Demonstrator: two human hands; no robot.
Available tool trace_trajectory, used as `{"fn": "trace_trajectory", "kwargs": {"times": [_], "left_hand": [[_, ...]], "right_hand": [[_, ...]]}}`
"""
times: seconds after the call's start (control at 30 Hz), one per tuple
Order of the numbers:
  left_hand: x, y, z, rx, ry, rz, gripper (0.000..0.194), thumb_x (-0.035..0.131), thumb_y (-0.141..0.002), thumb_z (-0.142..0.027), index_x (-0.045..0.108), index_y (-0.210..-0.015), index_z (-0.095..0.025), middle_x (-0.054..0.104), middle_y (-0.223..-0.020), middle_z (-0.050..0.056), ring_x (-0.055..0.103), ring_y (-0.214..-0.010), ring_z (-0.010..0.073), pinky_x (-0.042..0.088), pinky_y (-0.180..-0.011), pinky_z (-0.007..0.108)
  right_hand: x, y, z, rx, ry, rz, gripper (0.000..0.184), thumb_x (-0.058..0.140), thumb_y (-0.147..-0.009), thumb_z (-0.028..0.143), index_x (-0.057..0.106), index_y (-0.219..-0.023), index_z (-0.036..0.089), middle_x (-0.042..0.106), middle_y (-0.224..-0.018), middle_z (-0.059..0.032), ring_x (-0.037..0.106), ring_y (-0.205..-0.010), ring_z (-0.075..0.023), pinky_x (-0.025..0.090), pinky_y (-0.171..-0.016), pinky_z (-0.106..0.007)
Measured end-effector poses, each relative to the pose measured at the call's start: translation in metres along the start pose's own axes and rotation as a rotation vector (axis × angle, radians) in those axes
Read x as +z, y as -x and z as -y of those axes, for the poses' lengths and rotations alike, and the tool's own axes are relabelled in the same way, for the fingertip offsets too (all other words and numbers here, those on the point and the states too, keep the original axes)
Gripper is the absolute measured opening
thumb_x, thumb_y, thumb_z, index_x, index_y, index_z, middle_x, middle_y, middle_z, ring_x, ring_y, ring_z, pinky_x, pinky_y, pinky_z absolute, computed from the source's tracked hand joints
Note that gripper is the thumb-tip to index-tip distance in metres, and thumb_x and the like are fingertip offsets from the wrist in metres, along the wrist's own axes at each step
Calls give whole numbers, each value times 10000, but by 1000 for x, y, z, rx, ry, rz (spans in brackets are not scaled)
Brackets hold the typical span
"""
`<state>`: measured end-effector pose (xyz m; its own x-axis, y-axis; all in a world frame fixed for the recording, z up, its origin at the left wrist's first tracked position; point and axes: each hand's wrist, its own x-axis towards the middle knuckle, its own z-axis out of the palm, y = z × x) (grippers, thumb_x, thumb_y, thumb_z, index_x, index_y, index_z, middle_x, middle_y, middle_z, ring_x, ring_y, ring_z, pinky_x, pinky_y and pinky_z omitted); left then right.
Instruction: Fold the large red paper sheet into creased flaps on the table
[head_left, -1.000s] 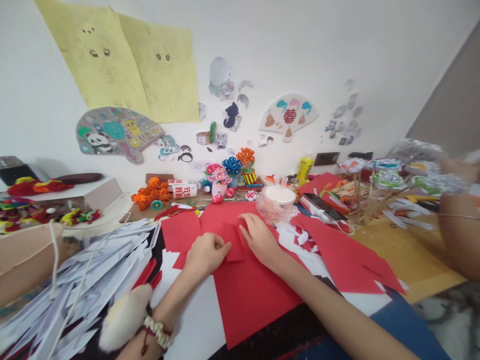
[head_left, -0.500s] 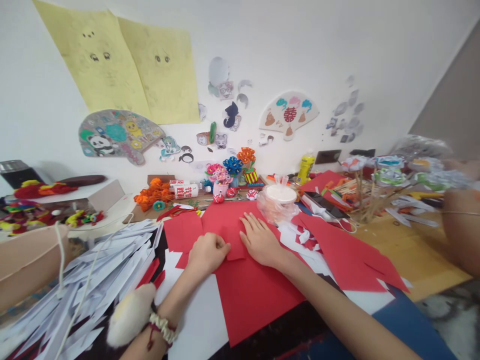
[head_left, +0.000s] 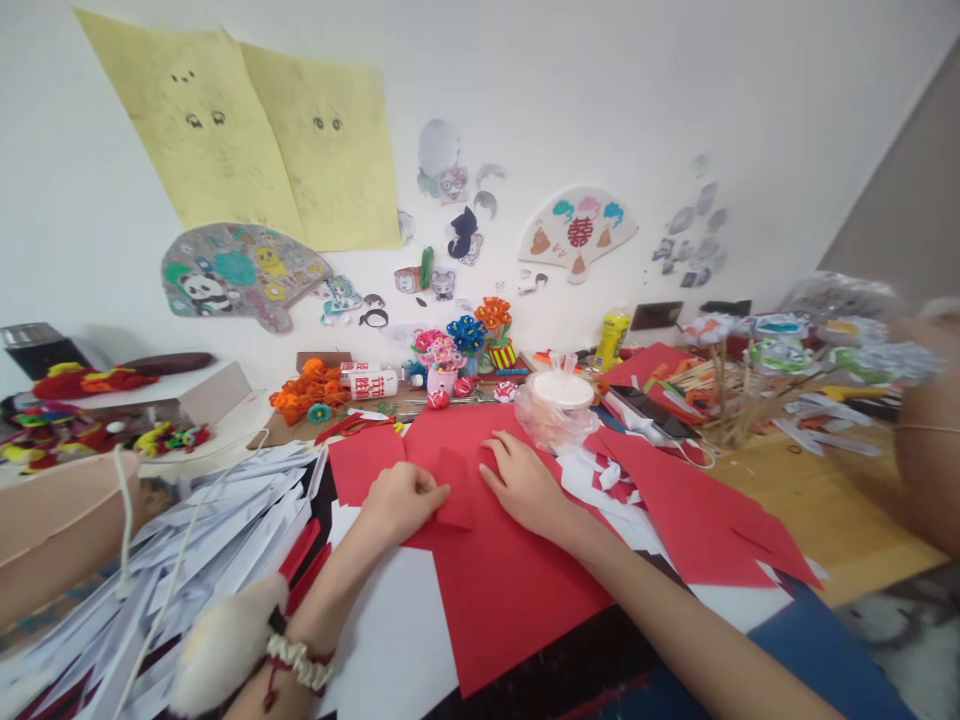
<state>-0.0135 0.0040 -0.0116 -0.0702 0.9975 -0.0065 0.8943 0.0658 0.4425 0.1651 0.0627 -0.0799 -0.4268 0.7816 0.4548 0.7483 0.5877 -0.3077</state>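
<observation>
A small folded piece of red paper (head_left: 455, 490) is pinched at its left edge by my left hand (head_left: 401, 505), thumb against curled fingers. It lies over a large red paper sheet (head_left: 510, 590). Just right of the small piece, my right hand (head_left: 525, 485) rests on the large sheet with fingers apart and slightly bent, holding nothing. White paper (head_left: 397, 630) shows under the red sheet on the left. A cream scrunchie and a white fluffy ball (head_left: 225, 640) hang at my left wrist.
Folded white paper strips (head_left: 202, 540) pile up at the left. Beyond my right hand stands a lidded tub in a plastic bag (head_left: 559, 400). More red paper (head_left: 712, 510) lies at the right, below a phone (head_left: 649, 410). Another person's arm (head_left: 926, 440) reaches in at the right edge.
My left hand has shifted slightly left, drawing the small red piece with it and tilting it. My right hand's fingers have come off the small piece and bent a little.
</observation>
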Motion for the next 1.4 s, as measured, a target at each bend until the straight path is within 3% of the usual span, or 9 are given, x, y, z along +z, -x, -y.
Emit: {"fn": "trace_trajectory", "kwargs": {"times": [0.27, 0.53, 0.6, 0.8, 0.93, 1.03, 1.17, 1.27, 1.4], "left_hand": [[-37, -12, 34, -149, -57, -376, 397, 315, -827, -431, 620, -750, -189, 653, -729, 24, 573, -697, 165, 343, -575, 224], [-41, -6, 54, -216, -267, -525, 332, 406, -803, -334, 628, -913, -115, 628, -1002, 207, 539, -994, 339, 403, -741, 374], [-33, -6, 43, -76, -198, -503, 353, 394, -827, -377, 620, -967, -145, 632, -1036, 159, 549, -991, 288, 408, -786, 348], [-11, -10, 11, 303, 462, -78, 362, 457, -793, -477, 622, -830, -157, 665, -754, 31, 591, -704, 156, 436, -620, 225], [-22, -13, 24, 149, 419, -269, 347, 439, -796, -459, 589, -827, -148, 666, -742, 27, 602, -682, 148, 424, -581, 206], [-39, -14, 44, -65, 127, -415, 338, 378, -830, -414, 603, -875, -166, 689, -852, 49, 625, -775, 178, 439, -649, 232], [-45, -9, 59, -198, -81, -494, 261, 454, -770, -259, 616, -913, -113, 652, -936, 182, 569, -941, 334, 404, -775, 403], [-36, -6, 53, -126, -391, -544, 325, 399, -791, -181, 574, -1049, -91, 590, -1077, 212, 495, -1055, 346, 363, -839, 442], [-19, -10, 42, 137, -470, -322, 319, 423, -824, -246, 575, -1099, -189, 587, -1166, 104, 502, -1073, 268, 367, -872, 386]], "right_hand": [[-10, -11, -8, 54, -383, -113, 32, 557, -777, 216, 552, -787, 186, 601, -866, -40, 572, -854, -192, 443, -802, -347], [-14, -21, -10, 183, -794, -105, 172, 625, -708, 293, 600, -818, 163, 625, -689, -10, 585, -595, -139, 469, -557, -255], [-15, -29, 0, 173, -902, -136, 214, 634, -704, 313, 597, -848, 160, 632, -717, -21, 593, -617, -140, 481, -568, -254], [-34, -66, 46, 66, -1081, -205, 206, 676, -665, 293, 606, -810, 165, 645, -777, -35, 602, -681, -139, 501, -663, -270], [-59, -85, 46, 61, -1173, -266, 222, 619, -734, 321, 601, -893, 168, 630, -702, -5, 591, -606, -124, 493, -634, -265], [-61, -81, 25, 66, -978, -267, 231, 560, -790, 336, 604, -950, 175, 643, -783, -22, 605, -684, -140, 489, -671, -280], [-34, -58, 1, 9, -513, 71, 279, 599, -774, 323, 631, -1001, 166, 642, -963, -74, 593, -899, -193, 457, -815, -332], [-15, -44, -3, -91, -296, 207, 406, 690, -698, 366, 619, -1058, 193, 588, -1050, -86, 532, -1016, -223, 407, -888, -345], [-13, -43, -1, -10, -219, 287, 475, 712, -662, 427, 597, -1062, 200, 588, -988, -70, 545, -920, -217, 413, -777, -308]]}}
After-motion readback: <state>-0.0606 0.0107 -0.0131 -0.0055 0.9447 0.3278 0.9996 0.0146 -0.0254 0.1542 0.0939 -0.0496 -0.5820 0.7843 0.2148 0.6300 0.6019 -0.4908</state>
